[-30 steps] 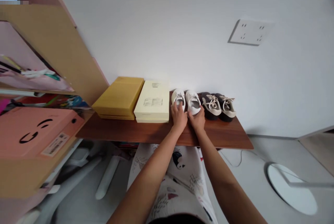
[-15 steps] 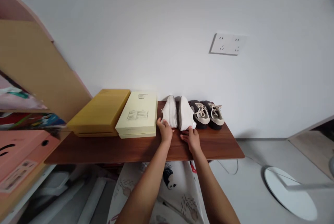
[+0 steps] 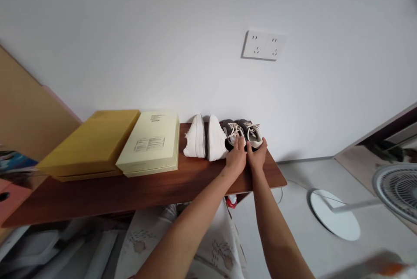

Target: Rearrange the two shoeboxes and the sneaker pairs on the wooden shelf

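Right up front, two bare forearms reach out over patterned white clothing [image 3: 146, 244], and here's the action: the left hand [image 3: 236, 159] and the right hand [image 3: 257, 152] are side by side on a pair of grey sneakers [image 3: 241, 132]. The fingers [image 3: 240, 141] are closed, gripping the near ends of the shoes, left hand on the left shoe, right hand on the right.

Those sneakers, with their cream laces and pale soles, sit towards the right end of the brown wooden surface [image 3: 137, 196], close to the wall. Immediately to their left, a pair of white sneakers [image 3: 205, 138] stands right up against them. Moving left along the line, there's a cream box [image 3: 150, 142], lying flat with printed labels, then a mustard-yellow box [image 3: 89, 142] right beside it.

Further out on the right, a fan's round white base [image 3: 334, 214] rests on the floor [image 3: 293, 227], with the fan's grille [image 3: 399, 190] at the frame edge. At the back, a white wall [image 3: 137, 40] carries a double power socket [image 3: 263, 45] above the shoes.
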### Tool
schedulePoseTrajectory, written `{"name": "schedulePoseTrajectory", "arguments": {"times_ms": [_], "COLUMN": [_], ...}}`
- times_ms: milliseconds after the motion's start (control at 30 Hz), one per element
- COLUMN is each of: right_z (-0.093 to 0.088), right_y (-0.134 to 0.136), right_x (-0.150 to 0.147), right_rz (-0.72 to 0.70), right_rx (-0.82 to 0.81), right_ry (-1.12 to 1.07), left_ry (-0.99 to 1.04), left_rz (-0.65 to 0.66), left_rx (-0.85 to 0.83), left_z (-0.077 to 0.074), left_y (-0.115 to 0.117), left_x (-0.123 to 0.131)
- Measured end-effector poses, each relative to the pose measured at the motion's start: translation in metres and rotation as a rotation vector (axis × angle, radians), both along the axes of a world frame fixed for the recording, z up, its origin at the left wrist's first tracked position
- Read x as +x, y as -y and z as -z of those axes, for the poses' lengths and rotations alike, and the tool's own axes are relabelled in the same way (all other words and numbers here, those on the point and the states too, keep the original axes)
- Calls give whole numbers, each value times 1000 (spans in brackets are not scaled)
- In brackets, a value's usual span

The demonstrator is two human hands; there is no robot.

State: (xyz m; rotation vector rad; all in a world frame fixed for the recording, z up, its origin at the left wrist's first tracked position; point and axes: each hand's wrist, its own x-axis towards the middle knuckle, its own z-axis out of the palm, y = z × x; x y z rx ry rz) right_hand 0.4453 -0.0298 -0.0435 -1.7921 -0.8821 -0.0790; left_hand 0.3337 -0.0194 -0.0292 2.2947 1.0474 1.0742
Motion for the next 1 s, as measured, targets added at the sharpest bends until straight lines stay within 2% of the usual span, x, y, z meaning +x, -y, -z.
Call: {"name": "schedulePoseTrajectory", "arguments": {"times_ms": [67,133,267,400,500,600,733,800,900,1000], "right_z": [3,5,8,8,9,11,13,15,18,21], "right_y": [-2,-1,2,6,5,0,-4,-2,1,1], "right_x": [2,4,13,22,25,24,22,22,24,28], "right_rz": [25,87,238,231,200,180,227,237,257,318], "right_rx": [-33,-42,83,155,106,66,105,119,146,224], "right_ry": [-55,-117,-313,-387,-371,-277,-81,-53,-96,-160], "left_ry": [-67,-33,277,528,558,504,400,331,282,276], "left_rz": [-74,-97,-53,104,108,26,-16,36,158,288], "left_rx": [-51,-81,-121,-423,-554,-484,-211,-125,-108,-176], "left_z": [5,14,27,32,33,31,24,21,19,18], "left_y": [-11,-15,-13,-10,-9,-7,3,14,39,63], "left_x": [10,10,2,1,4,4,0,-5,-21,-58]}}
